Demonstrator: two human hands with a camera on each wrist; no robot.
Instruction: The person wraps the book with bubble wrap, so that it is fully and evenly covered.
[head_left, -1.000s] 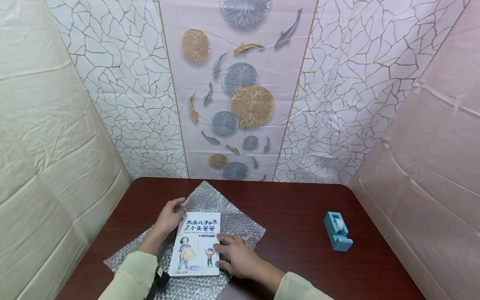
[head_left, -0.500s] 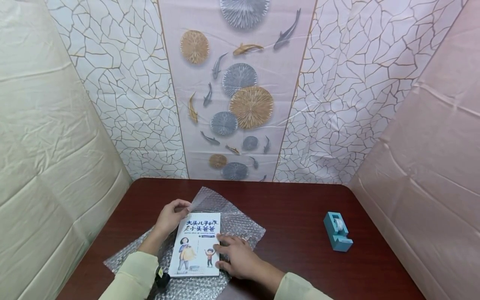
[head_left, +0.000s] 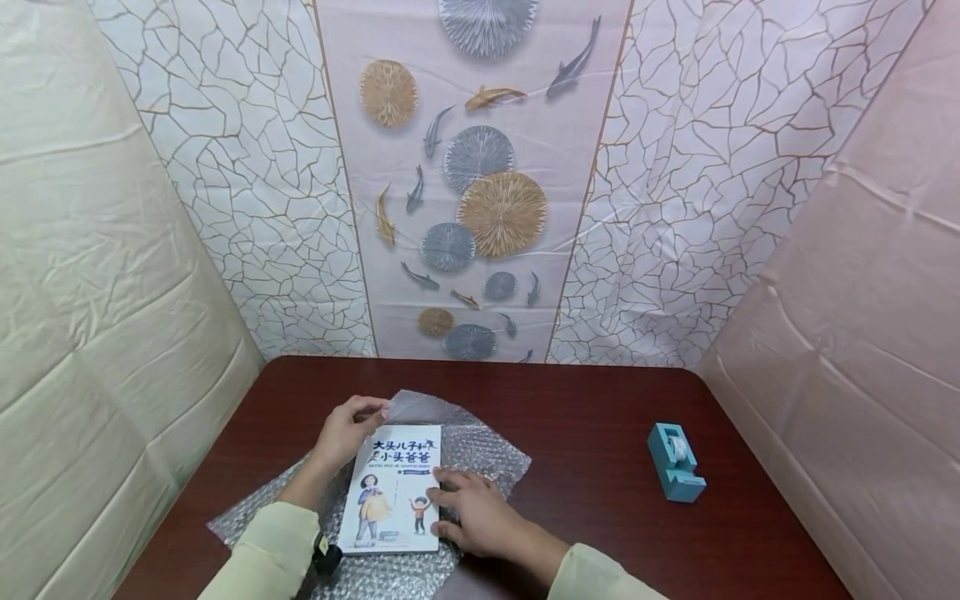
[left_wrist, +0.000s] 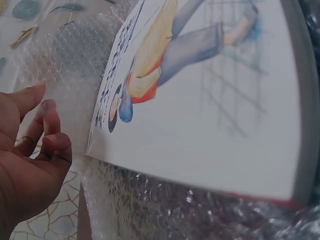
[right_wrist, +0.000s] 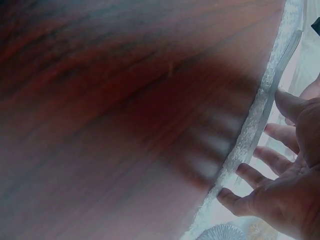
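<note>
A white picture book (head_left: 401, 504) lies face up on a sheet of bubble wrap (head_left: 487, 454), its cover showing two drawn figures. At the book's top left, my left hand (head_left: 343, 435) pinches the far corner of the wrap and holds it raised. The left wrist view shows the thumb and fingers of the left hand (left_wrist: 30, 165) on the clear wrap (left_wrist: 75, 65), beside the book (left_wrist: 200, 125). My right hand (head_left: 480, 512) rests along the book's right edge with its fingers spread, as the right wrist view of that hand (right_wrist: 290, 165) also shows.
A blue tape dispenser (head_left: 675, 462) with a roll of tape stands at the right of the dark red wooden table (head_left: 585, 433). Patterned cloth walls (head_left: 480, 275) rise behind and on both sides. A small black object (head_left: 326, 554) sits at my left wrist.
My left hand has taken the far corner of the bubble wrap and moved slightly right, folding it up and toward the book. The right hand and book have stayed put.
</note>
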